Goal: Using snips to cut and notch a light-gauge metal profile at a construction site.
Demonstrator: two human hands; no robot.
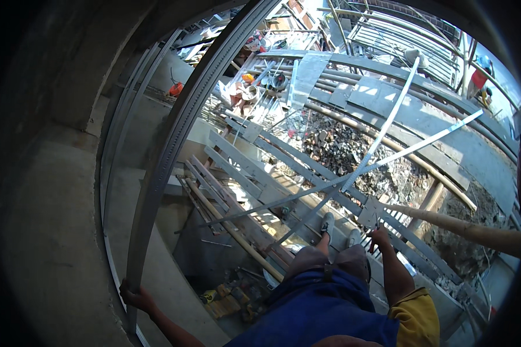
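The person's left hand (136,298) wrapped around a grey perforated metal bar (163,147), which extends above that grip, concrete surface (49,214) to its left, right hand (380,236) clasping a small indistinct tool (371,248), wooden pole (460,228) right of that hand.

Scaffold deck (388,101): long grey planks laid over round poles. Two long metal strips (425,142) lie crossed over it. Person's shoes (327,222) on near planks. Broken rubble (333,147) heaped beneath, between plank runs.

Channel (171,133) left, crossed strips (359,172) ahead, pole (460,227) right
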